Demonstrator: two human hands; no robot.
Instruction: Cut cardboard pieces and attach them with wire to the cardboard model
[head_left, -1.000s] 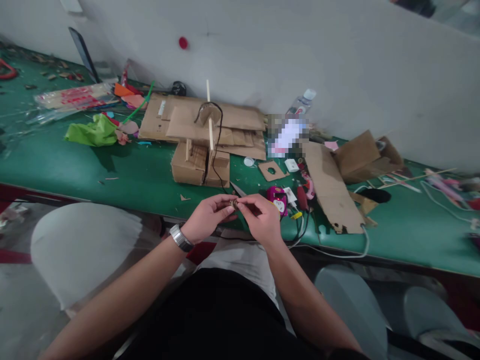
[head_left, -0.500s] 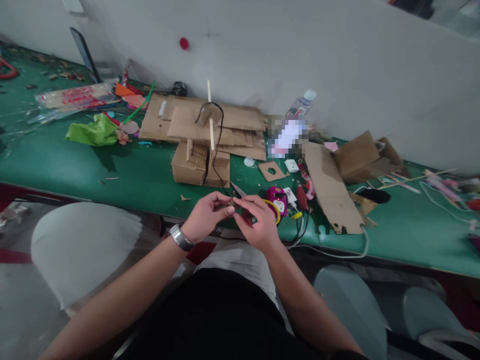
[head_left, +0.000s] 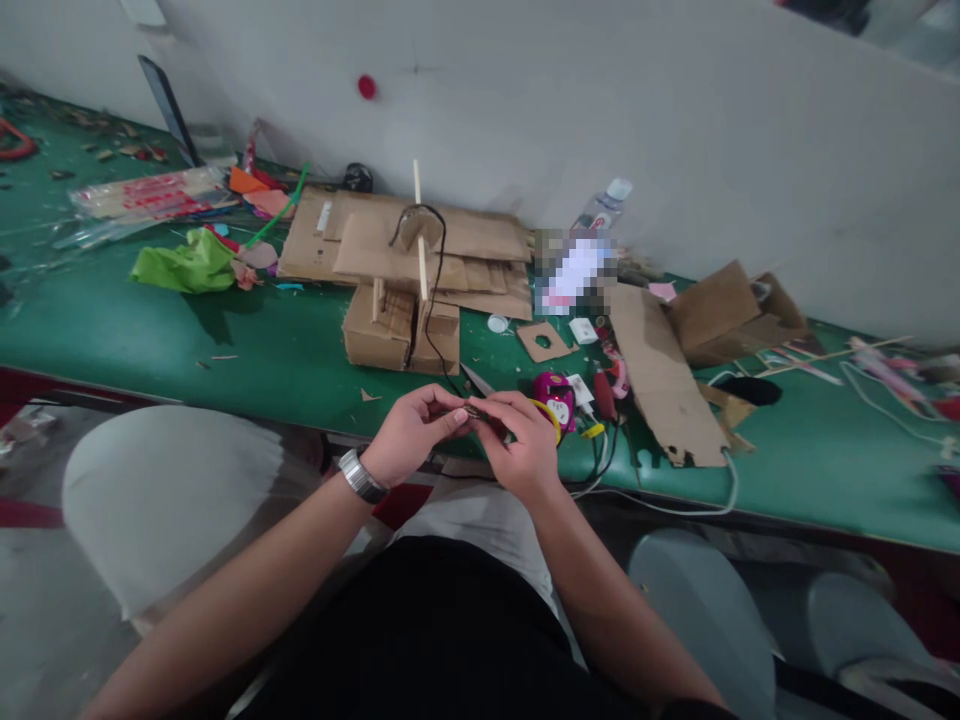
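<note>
Small brown piece (head_left: 472, 411) now tilted flatter, pinched by left hand (head_left: 409, 437) and right hand (head_left: 527, 452) at tabletop (head_left: 255, 345) front edge. Slack fingertips could drop it over; black cord (head_left: 429, 330) close by could snag.

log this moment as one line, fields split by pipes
left hand: pinching small brown piece | right hand: fingers on it | black cord: over cardboard box

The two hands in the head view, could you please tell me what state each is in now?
Left hand: closed, fingers pinching a small brown piece.
Right hand: closed, fingers on the same piece.
</note>
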